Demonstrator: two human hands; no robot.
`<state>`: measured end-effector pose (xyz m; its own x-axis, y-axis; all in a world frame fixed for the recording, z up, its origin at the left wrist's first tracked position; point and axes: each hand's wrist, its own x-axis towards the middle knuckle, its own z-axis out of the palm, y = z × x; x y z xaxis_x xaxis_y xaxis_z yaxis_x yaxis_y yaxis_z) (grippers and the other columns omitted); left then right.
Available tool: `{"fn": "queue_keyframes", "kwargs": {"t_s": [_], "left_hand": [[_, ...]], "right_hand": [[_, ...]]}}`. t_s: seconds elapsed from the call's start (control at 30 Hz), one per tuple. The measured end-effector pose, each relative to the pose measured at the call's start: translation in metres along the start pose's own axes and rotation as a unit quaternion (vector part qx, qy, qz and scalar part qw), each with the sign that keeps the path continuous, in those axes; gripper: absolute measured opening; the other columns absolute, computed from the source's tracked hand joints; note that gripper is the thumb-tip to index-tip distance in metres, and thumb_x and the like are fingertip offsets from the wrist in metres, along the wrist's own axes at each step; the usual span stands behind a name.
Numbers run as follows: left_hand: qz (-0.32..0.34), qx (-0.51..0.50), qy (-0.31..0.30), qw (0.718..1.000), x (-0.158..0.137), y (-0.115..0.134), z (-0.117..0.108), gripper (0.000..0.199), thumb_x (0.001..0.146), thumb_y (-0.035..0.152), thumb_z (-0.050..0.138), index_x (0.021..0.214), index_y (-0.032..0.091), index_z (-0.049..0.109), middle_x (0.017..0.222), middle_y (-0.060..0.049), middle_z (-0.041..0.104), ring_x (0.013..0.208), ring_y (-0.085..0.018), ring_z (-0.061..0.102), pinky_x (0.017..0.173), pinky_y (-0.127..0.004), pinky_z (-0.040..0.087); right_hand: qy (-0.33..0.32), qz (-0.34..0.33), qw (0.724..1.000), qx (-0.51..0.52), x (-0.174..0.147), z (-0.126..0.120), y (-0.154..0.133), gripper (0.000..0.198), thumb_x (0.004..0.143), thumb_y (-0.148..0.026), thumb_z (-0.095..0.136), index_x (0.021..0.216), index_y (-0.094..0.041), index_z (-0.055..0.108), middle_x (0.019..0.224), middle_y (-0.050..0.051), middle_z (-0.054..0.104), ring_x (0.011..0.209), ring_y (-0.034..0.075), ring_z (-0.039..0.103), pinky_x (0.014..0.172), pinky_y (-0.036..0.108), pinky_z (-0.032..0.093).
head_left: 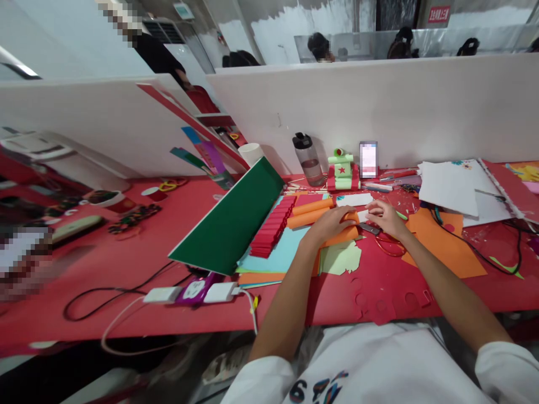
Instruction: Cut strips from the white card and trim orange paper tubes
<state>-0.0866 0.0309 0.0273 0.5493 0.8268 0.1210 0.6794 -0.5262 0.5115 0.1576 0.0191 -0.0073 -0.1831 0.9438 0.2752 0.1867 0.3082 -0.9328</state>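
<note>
My left hand (334, 221) curls over a piece of orange paper (350, 217) that looks rolled; its fingertips are partly hidden. My right hand (386, 217) pinches at a small white piece (362, 215) beside it, too small to name surely. Two orange paper rolls (309, 216) lie left of my left hand. Scissors (389, 246) with red handles rest under my right hand. Pleated red paper (272, 227) lies on light blue sheets (284, 255), next to a torn pale green sheet (341, 259).
A green board (236, 219) leans at left, with a power strip (196, 290) and cables before it. At the back stand a water bottle (309, 160), a red-green paper model (343, 171) and a phone (369, 160). Orange sheets (452, 247) and white papers (448, 188) lie right.
</note>
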Motion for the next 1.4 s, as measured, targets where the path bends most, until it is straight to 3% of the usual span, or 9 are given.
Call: {"fn": "queue_keyframes", "kwargs": {"t_s": [0.17, 0.37, 0.6, 0.87, 0.97, 1.17, 1.4], "left_hand": [[0.002, 0.119, 0.03, 0.992, -0.002, -0.001, 0.004, 0.05, 0.102, 0.052, 0.061, 0.142, 0.021, 0.06, 0.136, -0.013, 0.073, 0.122, -0.033, 0.069, 0.099, -0.043, 0.052], [-0.01, 0.217, 0.006, 0.976, -0.002, 0.008, 0.003, 0.045, 0.103, 0.043, 0.062, 0.141, 0.021, 0.058, 0.134, -0.015, 0.073, 0.121, -0.034, 0.069, 0.098, -0.042, 0.051], [0.004, 0.237, -0.007, 0.972, 0.0, 0.017, 0.008, 0.044, 0.102, 0.029, 0.061, 0.145, 0.023, 0.053, 0.139, -0.014, 0.07, 0.127, -0.031, 0.066, 0.106, -0.041, 0.048], [-0.087, 0.237, 0.081, 0.964, -0.007, 0.016, -0.001, 0.067, 0.097, 0.056, 0.067, 0.153, 0.023, 0.05, 0.149, -0.019, 0.063, 0.14, -0.04, 0.054, 0.115, -0.05, 0.041], [-0.13, 0.227, 0.099, 0.96, -0.008, 0.017, -0.005, 0.068, 0.095, 0.058, 0.069, 0.152, 0.025, 0.052, 0.151, -0.018, 0.061, 0.14, -0.04, 0.053, 0.111, -0.051, 0.045], [-0.128, 0.213, 0.082, 0.965, -0.004, 0.025, 0.0, 0.063, 0.096, 0.037, 0.071, 0.153, 0.022, 0.049, 0.153, -0.018, 0.058, 0.142, -0.038, 0.051, 0.105, -0.046, 0.052], [-0.103, 0.236, 0.03, 0.966, -0.003, 0.038, 0.006, 0.046, 0.095, 0.01, 0.053, 0.14, 0.021, 0.055, 0.139, -0.015, 0.066, 0.133, -0.032, 0.058, 0.099, -0.041, 0.054]], "right_hand": [[0.032, 0.047, 0.998, 0.035, 0.003, -0.005, 0.003, 0.038, 0.079, -0.045, 0.08, 0.106, -0.021, 0.066, 0.084, 0.003, 0.075, 0.071, 0.019, 0.067, 0.066, 0.031, 0.053], [0.039, 0.081, 0.993, 0.08, 0.003, -0.008, 0.001, 0.046, 0.072, -0.047, 0.085, 0.105, -0.021, 0.066, 0.076, -0.001, 0.072, 0.063, 0.015, 0.06, 0.063, 0.028, 0.046], [0.02, 0.094, 0.99, 0.101, -0.002, -0.003, -0.007, 0.048, 0.074, -0.046, 0.085, 0.111, -0.022, 0.066, 0.082, 0.001, 0.074, 0.069, 0.016, 0.066, 0.066, 0.029, 0.051], [0.038, 0.086, 0.991, 0.099, 0.003, -0.01, -0.006, 0.049, 0.07, -0.045, 0.086, 0.109, -0.02, 0.067, 0.076, -0.003, 0.07, 0.061, 0.012, 0.059, 0.064, 0.028, 0.049], [0.045, 0.091, 0.99, 0.101, 0.004, -0.014, -0.008, 0.05, 0.07, -0.044, 0.086, 0.11, -0.02, 0.068, 0.076, -0.004, 0.069, 0.061, 0.012, 0.058, 0.065, 0.028, 0.05], [0.052, 0.096, 0.99, 0.091, 0.005, -0.013, -0.006, 0.046, 0.07, -0.041, 0.084, 0.108, -0.021, 0.068, 0.076, -0.001, 0.072, 0.065, 0.015, 0.062, 0.063, 0.028, 0.048], [0.049, 0.093, 0.99, 0.091, 0.006, -0.012, -0.002, 0.044, 0.068, -0.034, 0.078, 0.11, -0.021, 0.069, 0.091, 0.004, 0.079, 0.074, 0.017, 0.069, 0.068, 0.028, 0.049]]}}
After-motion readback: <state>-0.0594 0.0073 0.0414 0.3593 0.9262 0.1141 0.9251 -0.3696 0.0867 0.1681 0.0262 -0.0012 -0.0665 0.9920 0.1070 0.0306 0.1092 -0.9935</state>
